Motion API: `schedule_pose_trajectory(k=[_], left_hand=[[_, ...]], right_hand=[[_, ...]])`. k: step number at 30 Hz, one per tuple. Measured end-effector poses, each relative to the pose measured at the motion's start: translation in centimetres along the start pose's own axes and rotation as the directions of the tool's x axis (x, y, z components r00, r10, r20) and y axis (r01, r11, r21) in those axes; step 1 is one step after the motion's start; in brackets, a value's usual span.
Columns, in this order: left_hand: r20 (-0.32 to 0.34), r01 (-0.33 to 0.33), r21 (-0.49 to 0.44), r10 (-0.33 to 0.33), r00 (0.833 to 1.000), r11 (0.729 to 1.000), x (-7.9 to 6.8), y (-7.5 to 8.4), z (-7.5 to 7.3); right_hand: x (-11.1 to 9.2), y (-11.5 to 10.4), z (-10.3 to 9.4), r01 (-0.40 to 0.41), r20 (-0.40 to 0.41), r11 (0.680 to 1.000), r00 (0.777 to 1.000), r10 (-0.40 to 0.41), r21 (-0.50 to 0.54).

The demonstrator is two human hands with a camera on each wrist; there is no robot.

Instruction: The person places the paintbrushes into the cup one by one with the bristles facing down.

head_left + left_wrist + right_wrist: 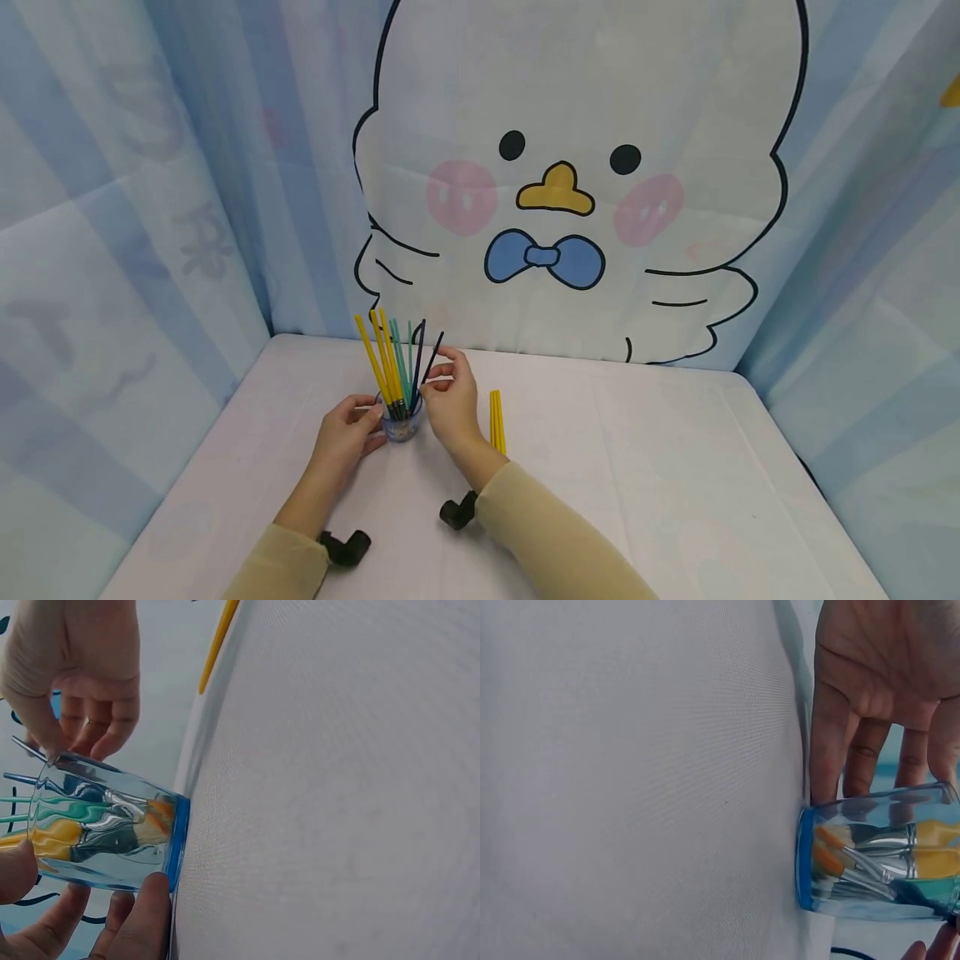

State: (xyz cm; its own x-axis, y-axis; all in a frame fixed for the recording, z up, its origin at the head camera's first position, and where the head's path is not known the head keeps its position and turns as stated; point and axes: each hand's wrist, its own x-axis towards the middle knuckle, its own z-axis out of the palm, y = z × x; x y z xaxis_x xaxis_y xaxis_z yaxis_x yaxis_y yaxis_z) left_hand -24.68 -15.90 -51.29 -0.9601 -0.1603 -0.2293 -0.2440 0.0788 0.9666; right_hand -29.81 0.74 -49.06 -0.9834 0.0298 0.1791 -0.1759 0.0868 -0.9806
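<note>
A clear cup (402,430) with a blue base stands upright on the table, holding several paintbrushes bristles down. Among them are yellow brushes (380,362), teal brushes (400,354) and dark blue ones. My left hand (347,435) holds the cup from its left side, thumb near the rim and fingers along the wall. At the opposite side, my right hand (456,410) pinches a dark blue paintbrush (433,357) that leans out over the rim. In the left wrist view, the right thumb is right at the rim, and orange bristles (159,814) show near the cup's bottom.
Several yellow brush handles (497,421) lie together on the white table (675,467), right of the cup; their lower ends are hidden behind my right forearm. A curtain (555,317) with a cartoon bird hangs behind the table's back edge. Striped curtains flank both sides.
</note>
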Motion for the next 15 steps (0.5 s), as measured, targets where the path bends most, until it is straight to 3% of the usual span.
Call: schedule_pose_trajectory(k=[10,15], left_hand=[[-0.004,-0.005,0.006,0.005,1.0,1.0,-0.1,0.1,0.1],[-0.009,-0.003,0.01,0.003,1.0,1.0,-0.1,0.1,0.1]], right_hand=[[0.0,0.7,-0.6,-0.034,0.01,0.997,0.999,0.035,-0.062],[-0.1,1.2,-1.4,-0.056,-0.009,0.998,0.998,0.056,-0.039]])
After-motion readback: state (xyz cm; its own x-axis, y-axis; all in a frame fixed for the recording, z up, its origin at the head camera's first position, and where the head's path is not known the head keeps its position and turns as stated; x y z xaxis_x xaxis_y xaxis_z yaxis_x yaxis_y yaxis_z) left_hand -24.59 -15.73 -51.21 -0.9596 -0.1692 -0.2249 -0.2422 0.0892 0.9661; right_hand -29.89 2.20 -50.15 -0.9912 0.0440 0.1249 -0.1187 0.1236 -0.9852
